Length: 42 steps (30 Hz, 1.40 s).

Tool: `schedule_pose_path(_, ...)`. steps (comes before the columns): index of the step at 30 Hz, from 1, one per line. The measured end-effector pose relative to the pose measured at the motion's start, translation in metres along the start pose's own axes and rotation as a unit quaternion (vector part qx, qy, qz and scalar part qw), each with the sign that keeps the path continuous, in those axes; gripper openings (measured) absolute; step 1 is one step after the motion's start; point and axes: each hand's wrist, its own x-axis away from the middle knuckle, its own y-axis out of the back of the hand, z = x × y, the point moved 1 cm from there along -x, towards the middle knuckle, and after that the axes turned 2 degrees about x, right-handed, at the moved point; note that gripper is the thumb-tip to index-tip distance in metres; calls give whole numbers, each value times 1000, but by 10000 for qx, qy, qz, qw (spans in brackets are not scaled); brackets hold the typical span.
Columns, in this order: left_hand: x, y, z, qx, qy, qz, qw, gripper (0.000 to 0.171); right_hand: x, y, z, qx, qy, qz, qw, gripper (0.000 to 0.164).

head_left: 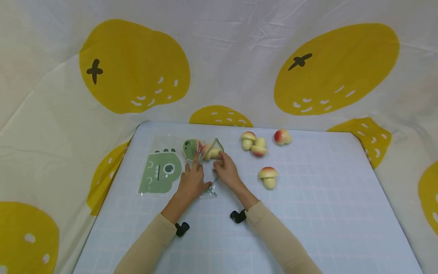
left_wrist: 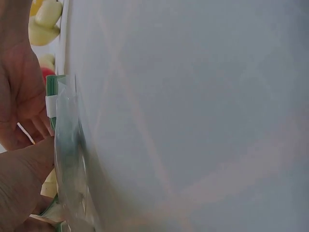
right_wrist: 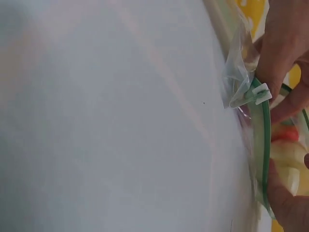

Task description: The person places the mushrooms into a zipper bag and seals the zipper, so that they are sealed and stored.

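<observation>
A clear zip bag [head_left: 164, 171] with a green dinosaur print lies flat on the table, its green-edged mouth toward the right and standing apart. Inside that mouth are toy mushrooms [head_left: 215, 152] with red and cream caps. My left hand [head_left: 192, 180] rests on the bag with fingers stretched over the print and the thumb by the lower edge, near the white slider [right_wrist: 261, 93]. At the mouth, beside the mushrooms, is my right hand [head_left: 227, 171]; its bent fingers touch the green zip edge [right_wrist: 266, 140]. Some of its fingertips are hidden.
Right of the bag lie two mushrooms side by side, one upright [head_left: 248, 140] and one cap-down [head_left: 259, 147]. Another mushroom [head_left: 282, 137] sits at the back edge, and one [head_left: 269, 178] lies nearer the front. A white cloth [head_left: 232, 68] with yellow fruit hangs behind the table [head_left: 325, 217].
</observation>
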Motion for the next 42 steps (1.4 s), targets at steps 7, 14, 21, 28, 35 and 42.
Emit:
schedule_pose_path(7, -2, -3, 1, 71, 16, 119, 9999, 81, -2, 2, -1, -393, -308, 20, 9988, 52)
schedule_pose_path(14, -2, -3, 3, 47, -30, 71, 10000, 92, -3, 3, -2, -393, -314, 18, 9987, 53)
schedule_pose_path(21, -2, -4, 4, 59, -82, 25, 9999, 85, -11, 2, -4, 569, -87, -164, 9982, 41)
schedule_pose_path(28, -1, -3, 4, 0, -146, -67, 9999, 86, -16, -7, -6, 295, -325, -319, 9985, 38)
schedule_pose_path(35, 1, 2, 2, -109, -212, -149, 9996, 86, -20, -16, -3, -265, -601, -324, 9973, 37)
schedule_pose_path(42, 2, 5, 0, -136, -392, -219, 9989, 80, -28, -26, 1, -643, -769, -411, 9941, 34)
